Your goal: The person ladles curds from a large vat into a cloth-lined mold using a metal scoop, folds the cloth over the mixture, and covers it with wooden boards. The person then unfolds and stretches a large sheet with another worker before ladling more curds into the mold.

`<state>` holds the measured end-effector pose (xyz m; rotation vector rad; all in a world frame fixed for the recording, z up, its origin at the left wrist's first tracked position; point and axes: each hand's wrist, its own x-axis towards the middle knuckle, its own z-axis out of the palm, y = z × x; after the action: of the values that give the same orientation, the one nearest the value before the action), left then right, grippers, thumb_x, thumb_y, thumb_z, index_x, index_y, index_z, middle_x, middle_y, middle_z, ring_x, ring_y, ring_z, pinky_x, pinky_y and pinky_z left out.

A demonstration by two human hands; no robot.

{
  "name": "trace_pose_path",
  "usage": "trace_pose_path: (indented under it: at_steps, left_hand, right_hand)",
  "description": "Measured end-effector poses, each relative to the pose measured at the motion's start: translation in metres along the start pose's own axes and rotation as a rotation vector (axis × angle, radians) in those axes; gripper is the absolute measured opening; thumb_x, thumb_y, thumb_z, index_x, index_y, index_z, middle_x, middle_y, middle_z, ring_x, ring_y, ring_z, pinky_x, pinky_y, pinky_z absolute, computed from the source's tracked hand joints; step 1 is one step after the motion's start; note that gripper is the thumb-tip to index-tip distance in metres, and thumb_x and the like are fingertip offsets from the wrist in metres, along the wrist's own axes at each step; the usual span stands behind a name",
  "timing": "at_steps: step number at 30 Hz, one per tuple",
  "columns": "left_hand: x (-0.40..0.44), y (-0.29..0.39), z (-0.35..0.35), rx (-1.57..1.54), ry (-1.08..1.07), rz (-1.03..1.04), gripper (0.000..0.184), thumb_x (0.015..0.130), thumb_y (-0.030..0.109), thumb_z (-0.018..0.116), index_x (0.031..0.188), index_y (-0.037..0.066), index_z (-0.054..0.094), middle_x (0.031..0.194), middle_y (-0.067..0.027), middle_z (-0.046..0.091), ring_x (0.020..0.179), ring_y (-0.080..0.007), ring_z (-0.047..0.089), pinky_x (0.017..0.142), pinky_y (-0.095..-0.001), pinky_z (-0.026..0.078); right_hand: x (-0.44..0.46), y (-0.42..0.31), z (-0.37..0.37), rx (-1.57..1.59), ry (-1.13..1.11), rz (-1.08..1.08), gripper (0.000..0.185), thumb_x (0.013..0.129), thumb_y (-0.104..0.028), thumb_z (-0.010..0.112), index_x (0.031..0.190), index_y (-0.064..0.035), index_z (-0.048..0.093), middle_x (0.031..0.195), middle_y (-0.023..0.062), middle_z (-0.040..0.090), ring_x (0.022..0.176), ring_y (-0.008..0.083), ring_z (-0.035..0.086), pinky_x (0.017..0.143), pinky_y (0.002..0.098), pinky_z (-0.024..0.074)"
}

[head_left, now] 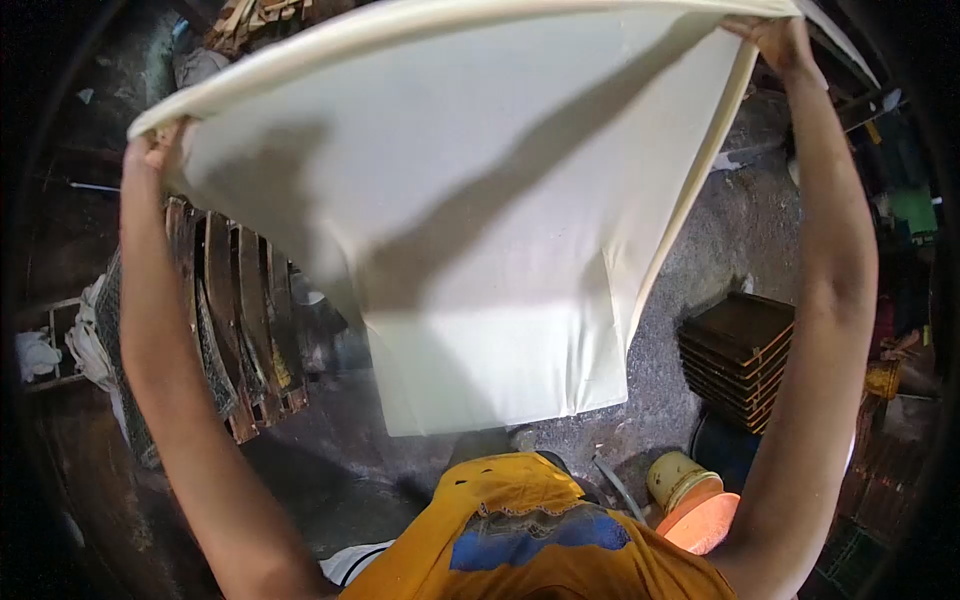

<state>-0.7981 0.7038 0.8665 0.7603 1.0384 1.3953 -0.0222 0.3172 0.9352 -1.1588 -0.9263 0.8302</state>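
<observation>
A large, smooth, cream-coloured sheet is spread between my raised hands and hangs down in front of me. My left hand grips its upper left corner, the fingers partly hidden by the edge. At the upper right corner my right hand is closed on the same sheet. The lower part narrows, with creases near its bottom edge, above the floor. Shadows fall across its surface. Whether it is cloth or rubber I cannot tell.
Slatted wooden pallets stand at the left, with pale cloth beside them. To the right is a stack of dark trays. A cream bucket and an orange basin sit on the dark floor near me.
</observation>
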Motion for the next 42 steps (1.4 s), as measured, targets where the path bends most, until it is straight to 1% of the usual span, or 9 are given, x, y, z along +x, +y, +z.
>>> trace_pose_path:
  at_steps: [11, 13, 16, 19, 23, 28, 30, 32, 42]
  left_hand:
    - [0.011, -0.264, -0.021, 0.724, 0.387, -0.107, 0.025, 0.075, 0.005, 0.073, 0.096, -0.004, 0.062, 0.091, -0.0139, 0.065, 0.059, -0.0206, 0.063, 0.049, -0.0296, 0.056]
    - [0.022, -0.289, -0.056, 1.112, -0.147, -0.294, 0.035, 0.071, 0.010, 0.077, 0.098, -0.005, 0.062, 0.093, -0.0135, 0.065, 0.065, -0.0234, 0.064, 0.055, -0.0378, 0.054]
    - [-0.026, -0.326, -0.025, 1.515, -0.093, -0.364, 0.037, 0.072, 0.015, 0.077, 0.099, -0.005, 0.062, 0.092, -0.0134, 0.064, 0.079, -0.0269, 0.063, 0.070, -0.0411, 0.050]
    - [-0.107, -0.391, -0.005, 1.681, 0.050, 0.776, 0.034, 0.076, 0.018, 0.072, 0.101, -0.003, 0.061, 0.098, -0.0158, 0.061, 0.096, -0.0292, 0.058, 0.084, -0.0391, 0.045]
    - [-0.259, -0.502, 0.031, 1.128, -0.535, 0.645, 0.034, 0.080, 0.016, 0.064, 0.110, 0.001, 0.056, 0.121, -0.0209, 0.052, 0.118, -0.0366, 0.046, 0.102, -0.0463, 0.034]
    - [-0.447, -0.575, 0.105, 0.925, -1.129, 0.413, 0.045, 0.080, 0.021, 0.064, 0.122, 0.008, 0.056, 0.139, -0.0190, 0.038, 0.131, -0.0411, 0.031, 0.106, -0.0578, 0.022]
    - [-0.485, -0.584, 0.132, 0.966, -1.189, 0.403, 0.050, 0.081, 0.025, 0.063, 0.127, 0.010, 0.052, 0.144, -0.0184, 0.032, 0.133, -0.0406, 0.027, 0.106, -0.0597, 0.020]
    - [-0.504, -0.589, 0.149, 1.044, -1.288, 0.463, 0.059, 0.082, 0.031, 0.061, 0.135, 0.013, 0.043, 0.149, -0.0165, 0.024, 0.137, -0.0395, 0.020, 0.106, -0.0625, 0.014]
    - [-0.536, -0.601, 0.135, 1.156, -1.174, 0.565, 0.051, 0.076, 0.026, 0.067, 0.122, 0.007, 0.053, 0.141, -0.0172, 0.034, 0.132, -0.0413, 0.027, 0.106, -0.0591, 0.018]
  right_hand:
    - [0.033, 0.256, -0.027, -0.280, 0.377, 0.516, 0.049, 0.094, -0.037, 0.047, 0.131, -0.0058, 0.041, 0.130, 0.0149, 0.039, 0.119, 0.0364, 0.041, 0.090, 0.0546, 0.0469]
    - [0.020, 0.295, -0.040, -0.342, 0.065, 0.520, 0.052, 0.090, -0.025, 0.056, 0.138, -0.0176, 0.037, 0.116, 0.0129, 0.052, 0.096, 0.0260, 0.053, 0.075, 0.0399, 0.0505]
    - [-0.033, 0.345, -0.034, -0.352, 0.070, 0.589, 0.059, 0.087, -0.018, 0.059, 0.141, -0.0168, 0.033, 0.118, 0.0134, 0.055, 0.100, 0.0254, 0.053, 0.075, 0.0409, 0.0478]
    - [-0.123, 0.404, -0.041, -0.750, 0.078, 0.533, 0.064, 0.077, -0.014, 0.063, 0.137, -0.0089, 0.041, 0.130, 0.0197, 0.051, 0.118, 0.0333, 0.050, 0.097, 0.0432, 0.0413]
    - [-0.290, 0.502, -0.056, -0.273, 0.020, 1.023, 0.042, 0.090, -0.026, 0.050, 0.127, -0.0053, 0.052, 0.126, 0.0131, 0.054, 0.112, 0.0257, 0.053, 0.092, 0.0390, 0.0443]
    - [-0.351, 0.513, -0.029, -0.077, 0.256, 0.799, 0.031, 0.095, -0.022, 0.043, 0.110, -0.0020, 0.061, 0.106, 0.0095, 0.063, 0.088, 0.0175, 0.059, 0.074, 0.0300, 0.0492]
    - [-0.339, 0.521, -0.055, -0.566, 0.500, 0.718, 0.028, 0.097, -0.023, 0.043, 0.102, -0.0021, 0.061, 0.096, 0.0072, 0.062, 0.082, 0.0146, 0.056, 0.072, 0.0307, 0.0482]
    - [-0.311, 0.449, -0.051, 0.048, 0.686, 0.479, 0.021, 0.093, -0.017, 0.053, 0.102, -0.0022, 0.063, 0.094, 0.0067, 0.063, 0.082, 0.0131, 0.054, 0.072, 0.0298, 0.0455]
    - [-0.538, 0.444, -0.089, -0.767, 0.151, 0.493, 0.041, 0.086, -0.003, 0.051, 0.126, -0.0037, 0.051, 0.125, 0.0167, 0.056, 0.117, 0.0258, 0.053, 0.103, 0.0351, 0.0369]
